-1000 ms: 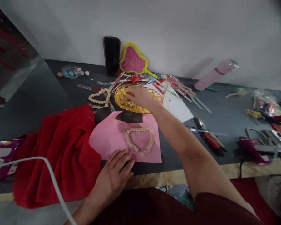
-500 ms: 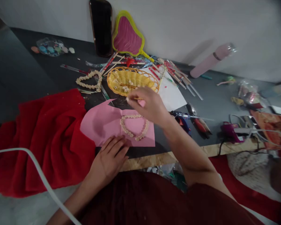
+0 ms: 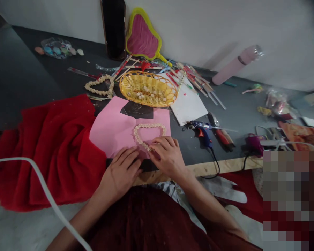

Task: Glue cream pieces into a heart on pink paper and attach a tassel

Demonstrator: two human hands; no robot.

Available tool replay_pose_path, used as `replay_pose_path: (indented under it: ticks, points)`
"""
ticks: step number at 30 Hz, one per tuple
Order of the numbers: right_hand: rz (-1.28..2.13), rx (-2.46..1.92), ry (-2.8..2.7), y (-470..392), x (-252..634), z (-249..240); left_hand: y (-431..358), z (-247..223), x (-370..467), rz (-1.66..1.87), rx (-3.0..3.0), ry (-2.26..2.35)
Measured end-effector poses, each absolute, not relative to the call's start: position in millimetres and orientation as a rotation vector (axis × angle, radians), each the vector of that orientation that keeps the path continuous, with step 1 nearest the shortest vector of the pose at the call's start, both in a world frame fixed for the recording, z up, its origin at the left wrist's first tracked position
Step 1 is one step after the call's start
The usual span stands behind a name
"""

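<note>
Our left hand (image 3: 123, 170) loosely spread on one pink paper sheet (image 3: 112, 127), our right hand (image 3: 169, 157) at one cream beaded loop (image 3: 139, 136) of two, pinch unclear.

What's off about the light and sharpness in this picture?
Head view: dim, fairly even light; the slanted pale-pink bottle casts a soft shadow on the plain grey wall; the shiny clear plastic packets at right look smeared; the top right corner darkens; coarse square blocks hide the bottom right.

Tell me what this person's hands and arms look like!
The left hand and right hand have no gloves, rings or watch showing. The right sleeve is dark red, like the top; no left sleeve shows.
</note>
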State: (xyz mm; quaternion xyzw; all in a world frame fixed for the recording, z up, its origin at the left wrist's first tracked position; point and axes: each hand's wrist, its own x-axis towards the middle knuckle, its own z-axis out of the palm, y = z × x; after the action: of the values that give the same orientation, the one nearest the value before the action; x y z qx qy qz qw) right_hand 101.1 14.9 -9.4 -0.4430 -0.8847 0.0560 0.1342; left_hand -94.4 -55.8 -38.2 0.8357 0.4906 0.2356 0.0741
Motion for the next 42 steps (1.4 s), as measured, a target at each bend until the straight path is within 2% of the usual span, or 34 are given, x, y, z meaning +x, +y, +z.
replay_pose_path:
  ticks: [12, 18, 30, 42]
  points:
    - [0.191, -1.326, -2.604, 13, 98, -9, -55, -36, -95, 0.679, 2.523, 1.469]
    - [0.288, -1.334, -2.441, 9, 117, -9, -55, -35, -95, 0.772, 2.516, 1.472]
    - [0.297, -1.297, -2.364, 11, 124, -25, -28, -13, -68, 0.700, 2.457, 1.691]
    - [0.322, -1.242, -2.272, 3, 143, -31, -48, -29, -63, 0.675, 2.514, 1.675]
